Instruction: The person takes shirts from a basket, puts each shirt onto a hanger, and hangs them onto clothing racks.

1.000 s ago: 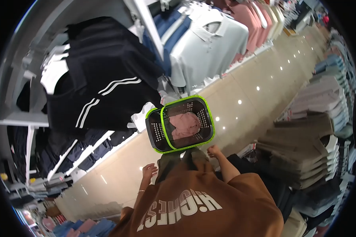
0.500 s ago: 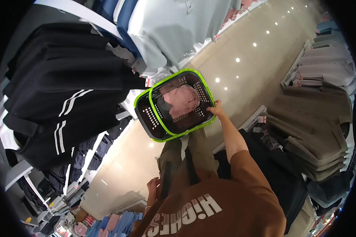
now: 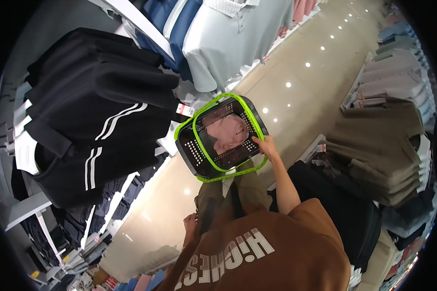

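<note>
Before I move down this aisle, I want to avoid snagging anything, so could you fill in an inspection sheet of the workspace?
Surface: glossy tiled floor reflecting ceiling lights.
Job's things: black basket with lime-green rim and handle; bunched pink cloth inside.
Clutter: red-and-white tag showing beside the basket's upper-left edge in the picture.
Right hand: fingers gripping the basket's right side.
Left hand: beside the leg; nothing seen in it.
Cables: nothing seen.
Surroundings: black garments with white stripes at left, pale grey shirt beyond the basket, olive-brown garments at right.
</note>
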A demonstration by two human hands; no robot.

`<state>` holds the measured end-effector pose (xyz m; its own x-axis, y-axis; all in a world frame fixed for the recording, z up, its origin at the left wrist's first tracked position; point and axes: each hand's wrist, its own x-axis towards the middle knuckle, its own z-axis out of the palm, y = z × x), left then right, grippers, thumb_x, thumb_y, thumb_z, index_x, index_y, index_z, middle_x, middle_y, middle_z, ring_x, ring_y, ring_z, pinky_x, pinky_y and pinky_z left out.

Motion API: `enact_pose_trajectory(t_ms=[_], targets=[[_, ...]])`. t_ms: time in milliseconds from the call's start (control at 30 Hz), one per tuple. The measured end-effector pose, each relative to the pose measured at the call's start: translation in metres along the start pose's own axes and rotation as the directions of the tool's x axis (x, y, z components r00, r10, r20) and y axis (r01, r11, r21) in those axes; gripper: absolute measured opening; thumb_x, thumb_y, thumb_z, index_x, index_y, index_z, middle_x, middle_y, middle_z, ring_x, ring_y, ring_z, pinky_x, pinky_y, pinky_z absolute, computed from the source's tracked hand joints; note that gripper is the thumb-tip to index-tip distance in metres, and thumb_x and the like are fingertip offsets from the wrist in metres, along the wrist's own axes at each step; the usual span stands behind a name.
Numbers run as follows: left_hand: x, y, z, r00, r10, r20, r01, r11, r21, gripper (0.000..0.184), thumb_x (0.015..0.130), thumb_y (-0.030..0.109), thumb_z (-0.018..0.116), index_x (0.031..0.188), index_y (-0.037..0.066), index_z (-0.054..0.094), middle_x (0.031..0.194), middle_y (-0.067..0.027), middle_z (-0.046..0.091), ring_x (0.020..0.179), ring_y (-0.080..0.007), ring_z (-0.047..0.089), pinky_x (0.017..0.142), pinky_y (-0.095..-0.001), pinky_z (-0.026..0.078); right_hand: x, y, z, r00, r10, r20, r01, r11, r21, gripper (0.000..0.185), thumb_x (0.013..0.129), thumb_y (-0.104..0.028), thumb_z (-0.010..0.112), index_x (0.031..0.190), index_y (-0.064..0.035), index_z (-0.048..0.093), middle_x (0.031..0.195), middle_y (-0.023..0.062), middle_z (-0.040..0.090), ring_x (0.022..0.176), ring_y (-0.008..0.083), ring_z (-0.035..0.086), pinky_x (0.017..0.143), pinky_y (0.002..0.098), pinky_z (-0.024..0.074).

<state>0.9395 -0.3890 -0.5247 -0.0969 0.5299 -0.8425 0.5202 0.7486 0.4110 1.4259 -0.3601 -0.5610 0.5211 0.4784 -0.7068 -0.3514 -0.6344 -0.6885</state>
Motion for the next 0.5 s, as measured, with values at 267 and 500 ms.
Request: enact_pose_trajectory(t_ms=[267,500], targets=[[0.066,0.058,-0.053,0.964,0.005,0.266,-0.009,1.0,0.012,0.031,0.092,0.029,0.051,0.107,0.003,0.061,0.093,-0.0109,0.065,0.083,-0.0197,0.063,0.071,-0.0315,0.05,-0.075,-0.048,0.019,0.891,-0.4,-0.214,0.31,0.881,-0.358,0.029,0.077,-0.02,0.072,0.06,-0.0002,0.058,0.049,0.0019,0.046,0.044,0.0108,0.043,0.045,0.0327,0.0357],[0.099,0.087,-0.095,0.927,0.017,0.375,-0.037,0.998,0.044,0.026,0.09,0.025,0.054,0.102,0.004,0.062,0.088,-0.0082,0.064,0.071,-0.017,0.063,0.061,-0.0281,0.051,-0.18,-0.093,0.046,0.827,-0.513,-0.23,0.367,0.802,-0.471,0.029,0.07,-0.017,0.069,0.067,0.0084,0.056,0.054,0.0226,0.046,0.049,0.0247,0.052,0.055,0.0406,0.044]])
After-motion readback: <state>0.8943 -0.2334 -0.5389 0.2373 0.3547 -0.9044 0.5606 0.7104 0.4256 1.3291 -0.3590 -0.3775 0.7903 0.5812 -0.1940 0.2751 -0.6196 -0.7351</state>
